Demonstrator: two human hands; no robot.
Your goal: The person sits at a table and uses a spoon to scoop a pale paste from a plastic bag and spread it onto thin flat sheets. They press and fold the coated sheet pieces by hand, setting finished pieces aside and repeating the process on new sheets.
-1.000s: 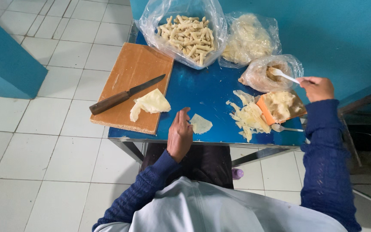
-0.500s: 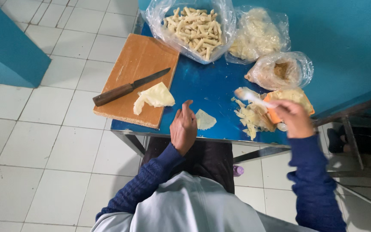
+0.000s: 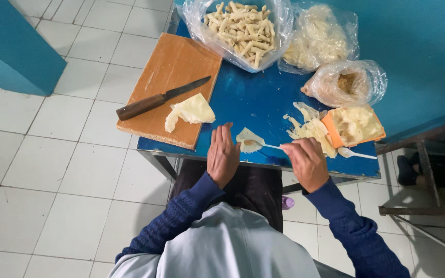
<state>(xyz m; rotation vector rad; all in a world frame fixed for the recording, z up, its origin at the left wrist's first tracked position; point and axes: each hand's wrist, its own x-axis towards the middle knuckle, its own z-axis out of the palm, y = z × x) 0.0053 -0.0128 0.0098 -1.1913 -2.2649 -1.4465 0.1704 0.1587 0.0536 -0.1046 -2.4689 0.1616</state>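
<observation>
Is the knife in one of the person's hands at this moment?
No, the knife lies on the wooden cutting board, while the right hand holds a white spoon over the small dough piece.

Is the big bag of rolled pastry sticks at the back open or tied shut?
Open. The clear plastic bag has its mouth spread wide, so the pale rolled sticks lie heaped and uncovered inside.

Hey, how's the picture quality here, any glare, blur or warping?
Head view: sharp overall, evenly lit; soft glare on the blue table and plastic bags; faint shadow under the left hand; the right hand and its spoon show no blur; floor tile lines bow slightly towards the edges.
</observation>
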